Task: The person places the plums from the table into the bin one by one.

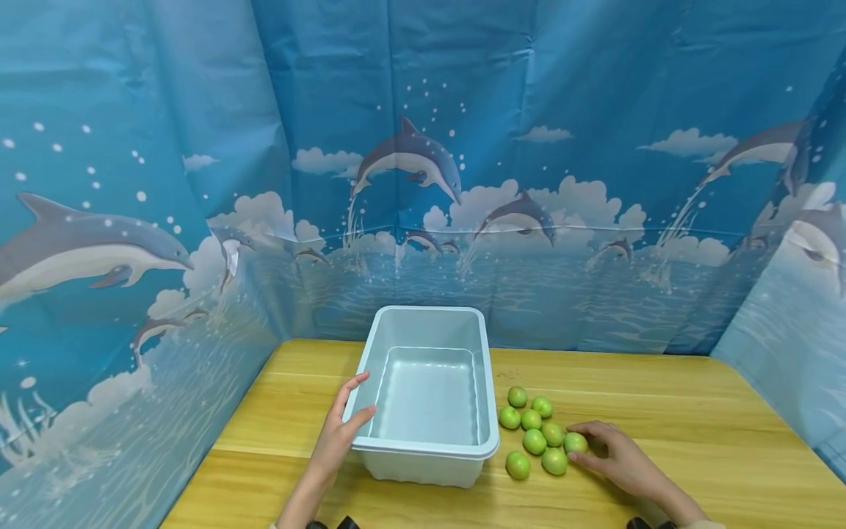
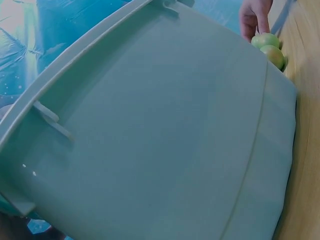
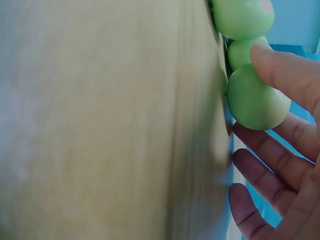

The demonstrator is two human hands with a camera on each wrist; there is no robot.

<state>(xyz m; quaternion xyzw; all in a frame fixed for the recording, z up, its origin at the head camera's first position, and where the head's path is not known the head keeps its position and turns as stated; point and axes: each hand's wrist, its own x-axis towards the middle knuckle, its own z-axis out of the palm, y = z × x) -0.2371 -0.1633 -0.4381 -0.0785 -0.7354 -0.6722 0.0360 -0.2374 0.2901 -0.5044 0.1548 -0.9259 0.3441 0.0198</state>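
A pale blue-grey plastic tub (image 1: 429, 397) stands upright on the table, its inside bare. My left hand (image 1: 337, 433) holds its left rim near the front corner, with thumb and index finger reaching over the edge; the other fingers are hidden. The tub's outer wall (image 2: 165, 120) fills most of the left wrist view. To the tub's right, my right hand (image 1: 617, 459) pinches a round green fruit (image 1: 576, 442) between thumb and index finger, at the right end of a cluster. In the right wrist view the thumb lies against this fruit (image 3: 257, 100), the other fingers spread below it.
Several more round green fruits (image 1: 534, 441) lie grouped beside the tub, one (image 1: 518, 465) slightly apart at the front. The wooden table (image 1: 694, 419) ends at a blue dolphin-printed curtain (image 1: 562, 294) behind and at both sides.
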